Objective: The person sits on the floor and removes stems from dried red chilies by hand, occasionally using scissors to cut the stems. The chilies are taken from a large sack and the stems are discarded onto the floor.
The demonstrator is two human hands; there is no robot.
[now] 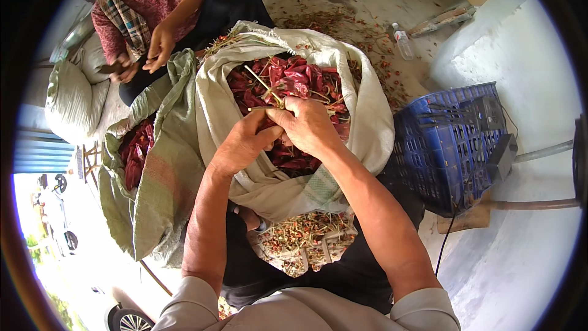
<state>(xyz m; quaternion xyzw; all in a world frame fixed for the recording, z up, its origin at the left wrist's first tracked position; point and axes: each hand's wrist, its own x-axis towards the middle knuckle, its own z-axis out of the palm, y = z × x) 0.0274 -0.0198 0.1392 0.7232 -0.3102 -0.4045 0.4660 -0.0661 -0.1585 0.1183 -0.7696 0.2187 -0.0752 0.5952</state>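
Before me stands an open white woven sack (367,133) with a rolled-down rim, filled with dried red chili peppers (294,76). Over its mouth my two hands meet, almost touching. Between the thumb and fingers of my right hand (308,123) are pale dry chili stems (264,83) that stick up and away from me. My left hand (244,143) is closed just beside it, its thumb bent towards the right fingers. It seems to grip a chili, mostly hidden by the fingers. Red shows in the gap between both hands.
A green woven sack (165,170) with chilies stands at left. Beyond it sits another person (156,46), hands together. At right is a blue plastic crate (436,147) with a cable. A plastic bottle (404,43) lies on the floor; stem scraps (305,234) litter the ground below.
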